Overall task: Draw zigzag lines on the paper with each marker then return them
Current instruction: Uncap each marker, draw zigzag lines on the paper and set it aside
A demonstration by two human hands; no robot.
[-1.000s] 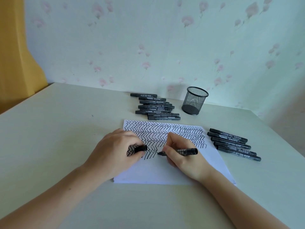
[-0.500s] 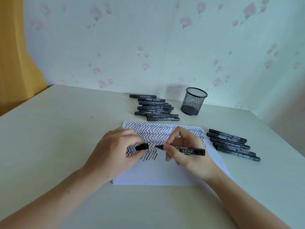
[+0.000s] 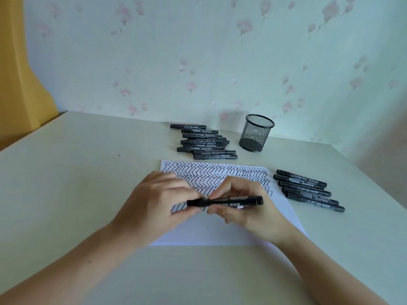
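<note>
Your marker (image 3: 229,200) lies level above the paper (image 3: 220,230), long axis left to right, capped end left, butt end right; your left hand (image 3: 154,208) pinches the cap end with curled fingers; your right hand (image 3: 248,214) pinches the barrel between thumb and fingertips. Far right, the mesh cup (image 3: 256,133) stands upright; nothing visible inside. A marker pile (image 3: 204,143) lies left of it; a marker row (image 3: 308,190) lies right of the paper.
</note>
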